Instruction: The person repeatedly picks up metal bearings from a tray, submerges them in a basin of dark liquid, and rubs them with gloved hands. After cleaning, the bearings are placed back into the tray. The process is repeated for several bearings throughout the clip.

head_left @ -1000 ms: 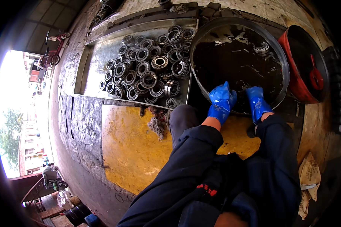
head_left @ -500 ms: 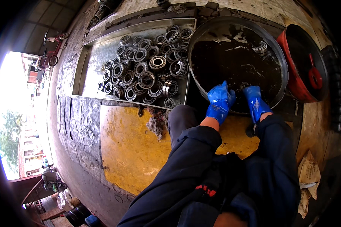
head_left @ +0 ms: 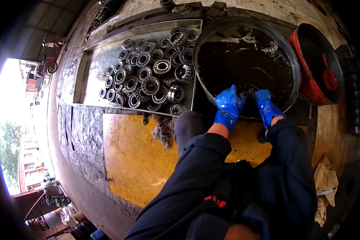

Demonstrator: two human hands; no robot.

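Both hands wear blue rubber gloves and reach over the near rim of a wide round metal tub (head_left: 296,86) of dark liquid. My left hand (head_left: 230,105) is closed, knuckles up, just inside the rim. A little to its right, my right hand (head_left: 265,105) points down with its fingers pressed together, tips low at the liquid. Whatever the fingers hold is hidden by the gloves and the dark liquid. Ripples and light streaks show beyond them. A metal roller bearing (head_left: 270,48) sits at the far right inside the tub, partly in the liquid.
Left of the tub, a shallow metal tray (head_left: 81,78) carries many bearings (head_left: 150,85) in a heap. A red basin (head_left: 304,74) with a red-handled tool (head_left: 329,78) stands at right. Frayed rag strands (head_left: 161,134) lie on a yellow board (head_left: 136,160); torn brown paper (head_left: 325,180) lies lower right.
The whole view has shifted slightly, so the tub and tray appear a little further left. Both hands stay at the near rim, with the right fingers slightly less deep in the liquid's glare.
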